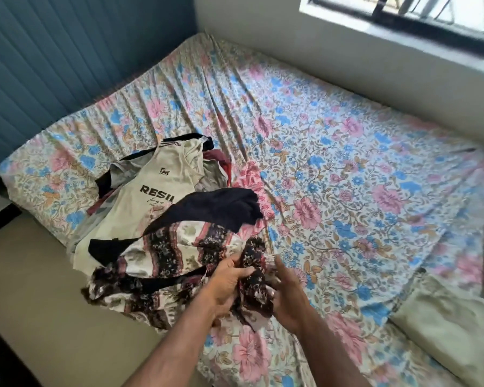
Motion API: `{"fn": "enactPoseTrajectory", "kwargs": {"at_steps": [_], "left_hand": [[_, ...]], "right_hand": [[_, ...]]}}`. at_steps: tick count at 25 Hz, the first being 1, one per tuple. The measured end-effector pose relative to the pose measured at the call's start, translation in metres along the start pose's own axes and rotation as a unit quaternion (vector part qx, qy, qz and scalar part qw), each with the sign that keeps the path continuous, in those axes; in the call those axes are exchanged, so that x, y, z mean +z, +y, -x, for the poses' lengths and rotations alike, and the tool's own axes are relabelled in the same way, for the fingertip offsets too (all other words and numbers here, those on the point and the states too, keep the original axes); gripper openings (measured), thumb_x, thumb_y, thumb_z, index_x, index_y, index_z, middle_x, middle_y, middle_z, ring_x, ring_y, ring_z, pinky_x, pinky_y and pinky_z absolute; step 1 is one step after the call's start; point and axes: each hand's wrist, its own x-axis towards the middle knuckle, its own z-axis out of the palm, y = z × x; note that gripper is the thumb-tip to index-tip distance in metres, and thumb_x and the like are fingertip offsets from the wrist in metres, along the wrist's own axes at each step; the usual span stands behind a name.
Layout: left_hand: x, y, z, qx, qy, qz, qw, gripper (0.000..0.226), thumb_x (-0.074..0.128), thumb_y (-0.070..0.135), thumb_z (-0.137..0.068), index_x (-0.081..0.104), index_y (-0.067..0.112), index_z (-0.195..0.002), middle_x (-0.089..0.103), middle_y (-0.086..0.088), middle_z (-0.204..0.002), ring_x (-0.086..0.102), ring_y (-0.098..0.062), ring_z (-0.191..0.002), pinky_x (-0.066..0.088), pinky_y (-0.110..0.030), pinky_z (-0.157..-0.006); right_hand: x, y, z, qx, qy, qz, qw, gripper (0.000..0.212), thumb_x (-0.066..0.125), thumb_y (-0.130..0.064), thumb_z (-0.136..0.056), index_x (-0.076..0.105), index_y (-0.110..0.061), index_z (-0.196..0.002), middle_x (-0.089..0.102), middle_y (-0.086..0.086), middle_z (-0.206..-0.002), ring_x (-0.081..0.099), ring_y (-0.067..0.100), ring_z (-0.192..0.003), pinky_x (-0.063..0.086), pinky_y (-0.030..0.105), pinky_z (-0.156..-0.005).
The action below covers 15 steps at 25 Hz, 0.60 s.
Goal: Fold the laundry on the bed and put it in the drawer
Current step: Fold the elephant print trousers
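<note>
Both my hands grip one bunched patterned garment at the near edge of the bed: the left hand has its fingers curled round the dark floral cloth, and the right hand pinches the same bunch from the other side. Folding, I judge, has barely begun. Nothing lies folded; a loose pile remains beyond my hands, with a cream printed top uppermost and a dark piece draped over it. No drawer is in view, so I cannot tell what it holds. A pillow rests at the right.
</note>
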Motion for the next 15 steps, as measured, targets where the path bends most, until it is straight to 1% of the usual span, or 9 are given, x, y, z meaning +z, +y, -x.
{"fn": "enactPoseTrajectory", "kwargs": {"at_steps": [2, 4, 5, 6, 8, 9, 11, 13, 15], "left_hand": [[0.005, 0.003, 0.011, 0.031, -0.002, -0.132, 0.991, 0.029, 0.068, 0.001, -0.090, 0.070, 0.016, -0.114, 0.075, -0.016, -0.109, 0.069, -0.037, -0.107, 0.054, -0.058, -0.096], [0.007, 0.015, 0.025, 0.055, 0.022, -0.287, 0.956, 0.024, 0.077, 0.019, -0.088, 0.066, 0.019, -0.110, 0.074, -0.012, -0.104, 0.072, -0.028, -0.094, 0.060, -0.055, -0.085], [0.008, 0.026, 0.031, 0.078, 0.049, -0.348, 0.933, 0.031, 0.079, 0.028, -0.087, 0.062, 0.021, -0.112, 0.072, -0.010, -0.105, 0.071, -0.025, -0.091, 0.061, -0.051, -0.082], [0.010, 0.040, 0.037, 0.113, 0.076, -0.389, 0.911, 0.040, 0.079, 0.033, -0.087, 0.057, 0.026, -0.119, 0.067, -0.007, -0.111, 0.068, -0.022, -0.095, 0.061, -0.047, -0.084], [0.020, 0.075, 0.048, 0.202, 0.069, -0.447, 0.869, 0.063, 0.078, 0.031, -0.086, 0.044, 0.043, -0.137, 0.051, 0.001, -0.132, 0.055, -0.019, -0.118, 0.052, -0.040, -0.102], [0.027, 0.095, 0.053, 0.243, 0.037, -0.483, 0.840, 0.074, 0.079, 0.031, -0.084, 0.038, 0.054, -0.140, 0.042, 0.006, -0.141, 0.045, -0.017, -0.129, 0.042, -0.042, -0.111], [0.052, 0.135, 0.070, 0.280, -0.045, -0.549, 0.786, 0.082, 0.084, 0.035, -0.076, 0.035, 0.070, -0.132, 0.032, 0.019, -0.146, 0.034, -0.013, -0.139, 0.029, -0.046, -0.120], [0.081, 0.170, 0.088, 0.276, -0.121, -0.537, 0.788, 0.076, 0.089, 0.031, -0.074, 0.046, 0.063, -0.127, 0.043, 0.020, -0.139, 0.046, -0.006, -0.132, 0.038, -0.035, -0.116], [0.100, 0.202, 0.103, 0.279, -0.166, -0.503, 0.801, 0.054, 0.090, 0.021, -0.074, 0.066, 0.035, -0.121, 0.066, 0.013, -0.123, 0.063, -0.003, -0.110, 0.050, -0.026, -0.099]], "right_hand": [[0.004, -0.021, 0.014, -0.037, -0.008, 0.022, 0.999, 0.039, 0.072, -0.026, -0.093, 0.068, 0.001, -0.120, 0.073, 0.024, -0.112, 0.069, 0.044, -0.106, 0.060, 0.054, -0.086], [0.005, -0.050, 0.025, -0.134, 0.025, 0.086, 0.987, 0.022, 0.074, -0.010, -0.089, 0.070, 0.002, -0.107, 0.077, 0.019, -0.098, 0.072, 0.043, -0.097, 0.060, 0.047, -0.078], [0.004, -0.067, 0.032, -0.186, 0.028, 0.142, 0.972, 0.011, 0.073, -0.006, -0.088, 0.072, -0.002, -0.098, 0.077, 0.014, -0.090, 0.073, 0.039, -0.091, 0.059, 0.043, -0.074], [0.005, -0.088, 0.039, -0.222, 0.009, 0.198, 0.955, 0.007, 0.071, -0.003, -0.087, 0.074, -0.007, -0.091, 0.076, 0.009, -0.084, 0.073, 0.031, -0.085, 0.056, 0.040, -0.072], [0.011, -0.133, 0.055, -0.243, -0.071, 0.319, 0.913, 0.009, 0.068, -0.009, -0.083, 0.075, -0.013, -0.086, 0.074, 0.006, -0.083, 0.071, 0.024, -0.083, 0.055, 0.041, -0.075], [0.016, -0.157, 0.067, -0.244, -0.124, 0.383, 0.882, 0.011, 0.068, -0.011, -0.082, 0.076, -0.014, -0.089, 0.075, 0.008, -0.087, 0.072, 0.024, -0.086, 0.057, 0.043, -0.078], [0.033, -0.210, 0.094, -0.262, -0.210, 0.498, 0.799, 0.018, 0.066, -0.003, -0.090, 0.078, -0.010, -0.102, 0.077, 0.009, -0.098, 0.074, 0.026, -0.092, 0.061, 0.040, -0.083], [0.047, -0.261, 0.122, -0.285, -0.254, 0.556, 0.738, 0.031, 0.067, 0.004, -0.092, 0.075, -0.010, -0.118, 0.077, 0.006, -0.110, 0.073, 0.023, -0.102, 0.059, 0.034, -0.089], [0.055, -0.306, 0.145, -0.311, -0.241, 0.577, 0.716, 0.037, 0.073, -0.003, -0.091, 0.073, -0.018, -0.126, 0.076, 0.000, -0.116, 0.071, 0.020, -0.109, 0.058, 0.033, -0.092]]}}
